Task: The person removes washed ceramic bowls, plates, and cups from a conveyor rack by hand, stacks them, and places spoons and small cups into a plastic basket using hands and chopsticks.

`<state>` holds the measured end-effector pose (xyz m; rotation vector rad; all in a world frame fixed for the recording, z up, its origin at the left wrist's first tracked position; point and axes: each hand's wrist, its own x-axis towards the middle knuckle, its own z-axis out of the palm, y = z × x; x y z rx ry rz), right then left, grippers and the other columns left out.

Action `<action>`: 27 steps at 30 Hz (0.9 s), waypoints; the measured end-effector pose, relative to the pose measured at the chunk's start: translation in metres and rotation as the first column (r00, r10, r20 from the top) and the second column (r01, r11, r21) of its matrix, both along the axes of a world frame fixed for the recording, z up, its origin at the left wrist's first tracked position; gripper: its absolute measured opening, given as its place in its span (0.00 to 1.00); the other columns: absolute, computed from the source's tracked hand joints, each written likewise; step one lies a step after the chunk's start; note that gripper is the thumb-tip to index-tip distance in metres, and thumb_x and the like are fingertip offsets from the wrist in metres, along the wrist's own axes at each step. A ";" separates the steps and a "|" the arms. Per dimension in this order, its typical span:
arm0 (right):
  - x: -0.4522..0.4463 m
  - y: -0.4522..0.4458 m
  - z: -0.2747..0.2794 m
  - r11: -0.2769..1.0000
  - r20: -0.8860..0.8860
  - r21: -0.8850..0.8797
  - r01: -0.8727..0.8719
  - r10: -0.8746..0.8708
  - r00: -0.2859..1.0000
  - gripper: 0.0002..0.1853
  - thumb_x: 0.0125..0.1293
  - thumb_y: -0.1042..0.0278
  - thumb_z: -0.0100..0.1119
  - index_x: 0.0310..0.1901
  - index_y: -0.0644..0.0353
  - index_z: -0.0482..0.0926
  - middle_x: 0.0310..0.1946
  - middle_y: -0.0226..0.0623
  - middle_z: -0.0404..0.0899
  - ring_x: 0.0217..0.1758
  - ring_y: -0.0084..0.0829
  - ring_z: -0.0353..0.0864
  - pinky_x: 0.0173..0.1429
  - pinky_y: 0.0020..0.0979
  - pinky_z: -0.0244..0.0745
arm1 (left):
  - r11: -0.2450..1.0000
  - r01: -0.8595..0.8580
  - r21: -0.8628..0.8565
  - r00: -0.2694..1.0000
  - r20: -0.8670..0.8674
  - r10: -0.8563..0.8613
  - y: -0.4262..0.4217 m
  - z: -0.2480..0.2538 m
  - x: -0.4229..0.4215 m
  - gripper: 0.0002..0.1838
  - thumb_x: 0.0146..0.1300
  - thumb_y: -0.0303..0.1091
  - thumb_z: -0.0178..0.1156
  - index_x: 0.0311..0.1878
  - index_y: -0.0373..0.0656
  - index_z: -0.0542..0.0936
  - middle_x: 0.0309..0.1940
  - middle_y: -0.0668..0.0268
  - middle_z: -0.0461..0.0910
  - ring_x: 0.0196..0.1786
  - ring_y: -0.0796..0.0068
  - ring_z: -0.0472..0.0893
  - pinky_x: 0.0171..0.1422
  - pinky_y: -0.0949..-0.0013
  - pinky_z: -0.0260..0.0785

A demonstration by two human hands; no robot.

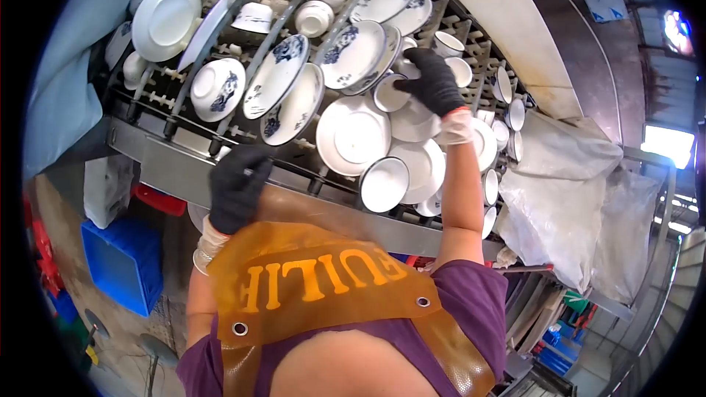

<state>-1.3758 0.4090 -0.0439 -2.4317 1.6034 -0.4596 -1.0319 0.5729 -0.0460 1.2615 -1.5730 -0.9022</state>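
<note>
My left hand (239,187), in a black glove with a pale cuff, hovers at the front metal edge of the dish rack. Its fingers are curled in, and nothing shows in them. Farther forward, my right hand (434,82), gloved alike, reaches among the crockery. Thumb and fingers bend around a small white bowl (405,68), which the glove partly hides. The thumb overlaps the rim of another dark-rimmed bowl (388,94). Just left lie oval plates with blue patterns (353,55). Below the right wrist are round white plates (354,136) and a dark-rimmed bowl (384,184).
The rack (165,99) has pegs and dividers, with several more bowls and plates across it. A metal ledge (169,176) runs along its front. A blue bin (121,265) stands on the floor at left. Plastic sheeting (559,191) hangs at right.
</note>
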 end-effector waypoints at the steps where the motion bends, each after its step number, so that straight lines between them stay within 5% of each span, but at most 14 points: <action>1: 0.007 0.007 0.008 1.000 -0.109 0.029 -0.002 0.005 0.994 0.21 0.44 0.69 0.65 0.44 0.56 0.77 0.36 0.42 0.78 0.43 0.43 0.76 0.49 0.39 0.71 | 0.991 0.130 0.023 0.990 0.053 -0.131 -0.005 0.010 -0.016 0.14 0.53 0.25 0.61 0.45 0.41 0.77 0.36 0.60 0.80 0.36 0.65 0.80 0.40 0.67 0.73; 4: 0.022 0.023 -0.002 0.999 -0.297 -0.023 -0.049 0.040 0.954 0.11 0.49 0.70 0.58 0.38 0.55 0.77 0.31 0.37 0.79 0.35 0.41 0.78 0.40 0.37 0.73 | 0.932 0.308 0.191 0.932 0.136 -0.335 -0.017 0.007 -0.055 0.22 0.50 0.32 0.63 0.50 0.39 0.74 0.45 0.53 0.77 0.44 0.53 0.78 0.48 0.63 0.71; 6: 0.022 0.023 0.004 0.999 -0.381 0.023 0.026 -0.015 0.925 0.08 0.49 0.68 0.57 0.34 0.54 0.76 0.30 0.36 0.78 0.36 0.40 0.78 0.38 0.37 0.73 | 0.946 0.322 0.032 0.823 0.486 -0.296 -0.026 -0.002 -0.073 0.31 0.51 0.37 0.63 0.59 0.39 0.67 0.54 0.46 0.69 0.57 0.50 0.71 0.58 0.60 0.65; 8: -0.003 0.015 0.016 0.996 -0.126 -0.083 0.043 -0.053 0.991 0.09 0.48 0.66 0.59 0.33 0.54 0.75 0.30 0.39 0.77 0.36 0.40 0.78 0.37 0.38 0.73 | 0.942 0.308 0.134 0.817 0.469 -0.334 -0.035 -0.001 -0.085 0.38 0.52 0.40 0.63 0.64 0.38 0.59 0.62 0.42 0.59 0.66 0.47 0.59 0.67 0.59 0.56; 9: -0.013 0.007 0.024 0.942 -0.048 -0.306 0.138 -0.160 0.986 0.09 0.48 0.67 0.59 0.33 0.55 0.75 0.30 0.40 0.76 0.36 0.40 0.78 0.36 0.38 0.73 | 0.947 0.292 0.134 0.830 0.456 -0.321 -0.038 -0.013 -0.087 0.41 0.52 0.40 0.63 0.66 0.37 0.56 0.64 0.44 0.56 0.68 0.47 0.55 0.71 0.60 0.49; 12: -0.036 -0.016 0.052 0.727 0.087 -0.566 0.389 -0.417 0.905 0.11 0.48 0.70 0.59 0.36 0.58 0.74 0.32 0.41 0.74 0.37 0.41 0.76 0.36 0.37 0.74 | 0.957 0.224 0.184 0.913 0.304 -0.272 -0.048 -0.037 -0.099 0.44 0.49 0.36 0.65 0.67 0.37 0.53 0.65 0.45 0.55 0.69 0.48 0.55 0.71 0.60 0.47; 14: -0.057 -0.041 0.028 0.713 -0.150 -0.688 0.134 -0.321 0.935 0.13 0.47 0.69 0.60 0.37 0.56 0.73 0.34 0.42 0.73 0.37 0.43 0.75 0.38 0.40 0.73 | 0.962 0.218 0.164 0.937 0.240 -0.254 -0.055 -0.041 -0.106 0.49 0.43 0.27 0.68 0.68 0.37 0.51 0.63 0.49 0.59 0.66 0.55 0.60 0.70 0.63 0.52; 15: -0.059 -0.053 0.021 0.721 -0.096 -0.692 0.040 -0.147 0.984 0.17 0.46 0.67 0.62 0.41 0.55 0.74 0.39 0.44 0.74 0.40 0.46 0.75 0.41 0.43 0.73 | 0.968 0.191 0.164 0.946 0.231 -0.226 -0.058 -0.051 -0.106 0.50 0.43 0.27 0.69 0.68 0.37 0.51 0.62 0.49 0.60 0.66 0.55 0.60 0.70 0.64 0.52; 16: -0.063 -0.050 0.010 0.890 -0.264 -0.447 0.086 -0.223 0.938 0.20 0.47 0.63 0.63 0.45 0.52 0.75 0.42 0.45 0.75 0.45 0.48 0.75 0.47 0.43 0.72 | 0.974 0.161 0.157 0.956 0.219 -0.193 -0.062 -0.060 -0.107 0.50 0.42 0.26 0.69 0.68 0.37 0.50 0.61 0.50 0.60 0.65 0.56 0.61 0.69 0.64 0.52; 18: -0.069 -0.049 -0.004 0.945 -0.117 -0.101 0.310 -0.321 0.940 0.22 0.48 0.61 0.64 0.48 0.52 0.75 0.43 0.46 0.78 0.47 0.47 0.76 0.50 0.42 0.72 | 0.972 0.111 0.209 0.976 0.160 -0.145 -0.061 -0.062 -0.110 0.52 0.40 0.24 0.69 0.68 0.37 0.50 0.62 0.52 0.61 0.64 0.59 0.62 0.68 0.65 0.54; 22: -0.102 -0.075 -0.036 0.956 -0.026 0.001 0.295 -0.295 0.955 0.17 0.51 0.64 0.63 0.45 0.54 0.79 0.37 0.43 0.81 0.40 0.41 0.80 0.49 0.38 0.72 | 0.990 0.022 0.136 0.983 0.179 -0.047 -0.053 -0.049 -0.116 0.51 0.36 0.21 0.69 0.66 0.36 0.53 0.58 0.54 0.64 0.61 0.59 0.65 0.66 0.65 0.57; 23: -0.110 -0.083 -0.036 0.948 0.277 0.072 0.309 -0.317 0.907 0.16 0.51 0.67 0.64 0.44 0.56 0.79 0.37 0.42 0.81 0.40 0.39 0.81 0.48 0.36 0.73 | 0.978 0.041 0.203 0.996 0.070 -0.057 -0.052 -0.044 -0.117 0.48 0.37 0.21 0.67 0.66 0.35 0.55 0.57 0.54 0.65 0.60 0.60 0.66 0.65 0.65 0.58; 25: -0.128 -0.100 -0.045 0.928 0.739 0.209 0.309 -0.357 0.572 0.16 0.48 0.75 0.67 0.42 0.60 0.80 0.37 0.41 0.82 0.39 0.33 0.80 0.48 0.29 0.73 | 0.967 0.103 0.232 0.994 -0.051 -0.093 -0.050 -0.026 -0.118 0.42 0.40 0.22 0.64 0.63 0.36 0.60 0.55 0.54 0.68 0.58 0.61 0.69 0.63 0.64 0.60; 27: -0.146 -0.096 -0.034 0.852 0.461 0.070 0.519 -0.489 0.741 0.18 0.50 0.65 0.66 0.44 0.57 0.79 0.40 0.42 0.81 0.43 0.38 0.80 0.51 0.33 0.73 | 0.985 0.104 0.134 0.993 0.041 -0.111 -0.042 0.007 -0.118 0.33 0.43 0.23 0.60 0.59 0.36 0.67 0.52 0.55 0.71 0.56 0.61 0.71 0.62 0.64 0.62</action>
